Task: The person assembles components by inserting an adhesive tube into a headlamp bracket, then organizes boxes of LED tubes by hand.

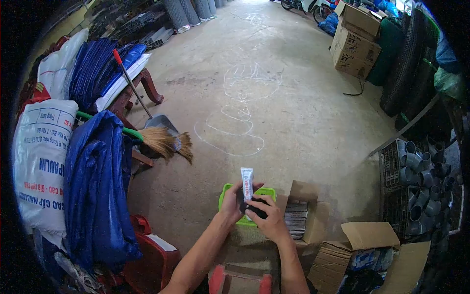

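A white tube [247, 181] with red lettering, its flat end pointing up and away from me, is held over a light green plastic basket [223, 192]. My left hand [231, 205] is closed around the tube's lower left side. Fingers of my right hand [270, 223] are closed around a small black object [259, 208] against the tube's lower end; its kind cannot be made out. To the right of the basket, an open cardboard box [313, 223] contains several stacked silvery packs or tubes [295, 219]. The basket's inside is mostly hidden by my hands.
Another open carton [370, 237] with packaged goods is at lower right, below crates of grey pipe fittings [418, 181]. On the left are blue tarpaulins [95, 191], a printed white sack [44, 161], a broom [159, 139], a dustpan [161, 122] and a red chair [149, 259].
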Demonstrator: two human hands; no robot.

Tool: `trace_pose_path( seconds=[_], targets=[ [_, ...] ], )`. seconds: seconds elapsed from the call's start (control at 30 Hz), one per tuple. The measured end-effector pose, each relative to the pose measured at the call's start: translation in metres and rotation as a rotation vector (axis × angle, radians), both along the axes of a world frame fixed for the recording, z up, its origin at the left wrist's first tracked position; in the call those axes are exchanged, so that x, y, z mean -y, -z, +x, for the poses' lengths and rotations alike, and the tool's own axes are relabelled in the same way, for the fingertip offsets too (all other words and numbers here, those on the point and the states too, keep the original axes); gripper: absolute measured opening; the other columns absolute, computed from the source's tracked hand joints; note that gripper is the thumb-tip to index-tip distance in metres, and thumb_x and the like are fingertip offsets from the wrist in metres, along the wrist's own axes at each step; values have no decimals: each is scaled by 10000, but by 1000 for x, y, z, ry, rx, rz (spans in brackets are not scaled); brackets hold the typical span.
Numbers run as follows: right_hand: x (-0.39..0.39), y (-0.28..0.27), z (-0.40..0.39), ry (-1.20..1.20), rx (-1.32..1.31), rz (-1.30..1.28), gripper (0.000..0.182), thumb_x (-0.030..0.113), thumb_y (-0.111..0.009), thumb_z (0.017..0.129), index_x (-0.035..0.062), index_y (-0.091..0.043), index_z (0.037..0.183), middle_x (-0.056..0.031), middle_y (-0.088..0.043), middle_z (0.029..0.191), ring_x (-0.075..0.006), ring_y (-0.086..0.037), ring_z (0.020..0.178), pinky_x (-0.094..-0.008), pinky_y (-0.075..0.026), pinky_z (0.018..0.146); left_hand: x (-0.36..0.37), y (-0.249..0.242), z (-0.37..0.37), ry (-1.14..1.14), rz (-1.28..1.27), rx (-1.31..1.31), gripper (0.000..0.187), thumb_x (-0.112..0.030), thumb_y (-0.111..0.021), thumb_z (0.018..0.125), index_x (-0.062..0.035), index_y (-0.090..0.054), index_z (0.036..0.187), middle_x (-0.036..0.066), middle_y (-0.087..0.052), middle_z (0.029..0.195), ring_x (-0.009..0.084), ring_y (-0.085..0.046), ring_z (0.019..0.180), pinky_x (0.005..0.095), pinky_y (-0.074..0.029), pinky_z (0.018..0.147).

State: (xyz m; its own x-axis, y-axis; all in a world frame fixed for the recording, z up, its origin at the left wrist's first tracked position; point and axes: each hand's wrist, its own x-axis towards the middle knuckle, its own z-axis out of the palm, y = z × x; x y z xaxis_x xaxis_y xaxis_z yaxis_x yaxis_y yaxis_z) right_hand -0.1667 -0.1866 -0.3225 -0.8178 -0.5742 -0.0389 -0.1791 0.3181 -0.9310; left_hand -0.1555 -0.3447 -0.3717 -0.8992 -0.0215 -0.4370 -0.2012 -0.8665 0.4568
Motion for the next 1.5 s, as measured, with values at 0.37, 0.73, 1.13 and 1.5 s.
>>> trace_pose_path(
  seconds=[0.37,0.73,1.13,1.5],
  targets=[
    [-5,-9,-8,123,-38,-78,262,137,-699,804,67,-697,1056,-119,-601,1125,-243,-590,1056,-332,-462,912,0,-11,2,21,-624,254,347,-247,-575,943,-44,-405,1168,132,-613,1054,212,-647,737,306,-538,514],
    [2,5,5,183,-133,62,291,172,-621,885,102,-658,1165,-121,-547,1307,-324,-563,1149,-384,-461,962,-37,-1,11,0,-124,184,891,-776,-252,871,-25,-523,1268,142,-591,1194,278,-577,1100,413,-455,975],
    [-41,8,23,-193,204,230,235,160,-642,826,22,-696,1009,-139,-649,1096,-312,-613,1034,-361,-468,922,42,109,42,113,-680,501,442,-400,-449,977,-38,-498,1226,134,-652,1035,222,-638,865,368,-560,559],
    [-188,-74,13,1414,283,-531,324,209,-575,929,26,-579,1197,-122,-620,1126,-196,-611,984,-302,-534,816,33,307,41,106,-1770,605,388,-175,-634,854,11,-545,1182,196,-662,950,286,-644,828,372,-505,747]
  ],
)
